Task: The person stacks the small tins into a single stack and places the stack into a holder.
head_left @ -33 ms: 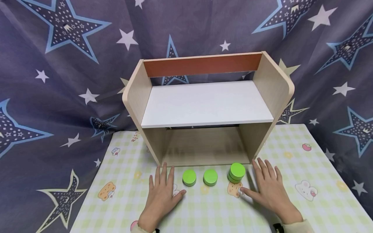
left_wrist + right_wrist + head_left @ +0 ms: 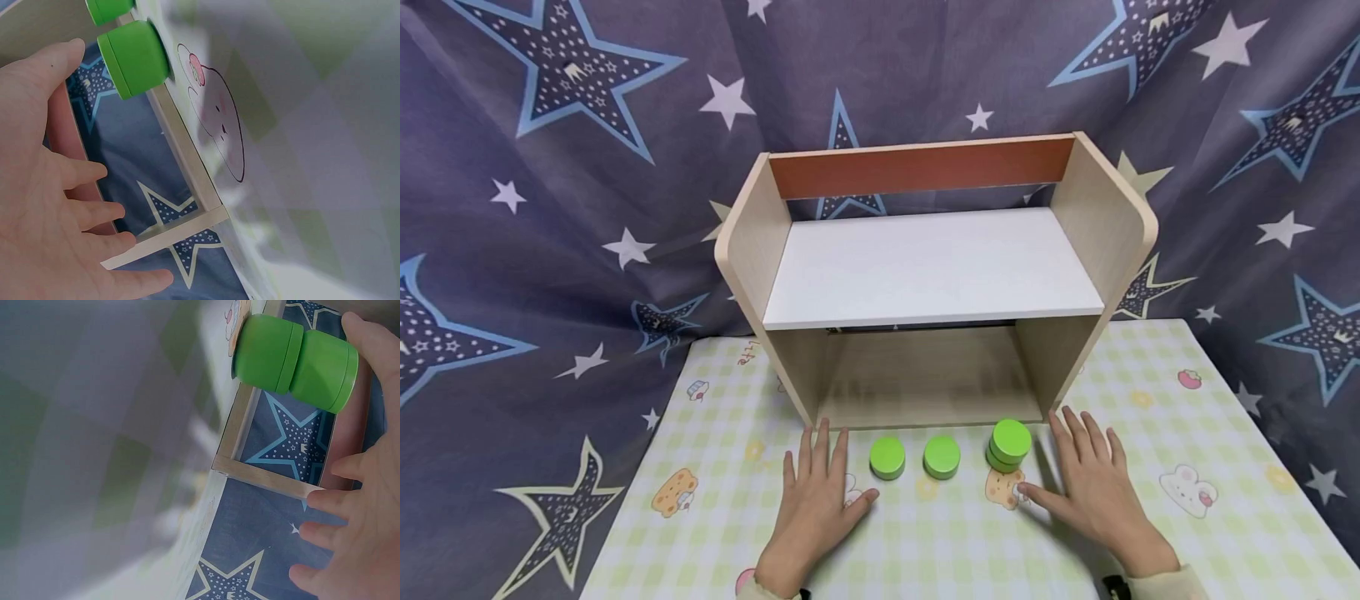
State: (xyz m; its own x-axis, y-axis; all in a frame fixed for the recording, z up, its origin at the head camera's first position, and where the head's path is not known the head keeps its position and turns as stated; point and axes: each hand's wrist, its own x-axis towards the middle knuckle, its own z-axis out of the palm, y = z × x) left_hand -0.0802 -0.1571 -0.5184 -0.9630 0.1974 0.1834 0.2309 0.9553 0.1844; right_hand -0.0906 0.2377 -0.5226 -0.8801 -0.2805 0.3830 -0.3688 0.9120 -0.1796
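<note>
Small green round lidded containers stand in a row on the table before a wooden shelf. The left one (image 2: 887,458) and the middle one (image 2: 942,457) are single; on the right is a stack of two (image 2: 1009,445), its upper one slightly offset. My left hand (image 2: 817,508) is spread palm down, left of the row, holding nothing. On the other side, my right hand (image 2: 1099,493) spreads its fingers too, its thumb pointing toward the stack without gripping it. The right wrist view shows both stacked containers (image 2: 294,359) with lid seams; the left wrist view shows the nearest container (image 2: 134,59) beside the thumb.
The shelf (image 2: 932,267) has a white upper board, light wooden sides, an open lower bay and a reddish-brown back rail. A green-checked cloth (image 2: 715,475) with cartoon prints covers the table. Behind hangs a dark star-patterned curtain (image 2: 910,67).
</note>
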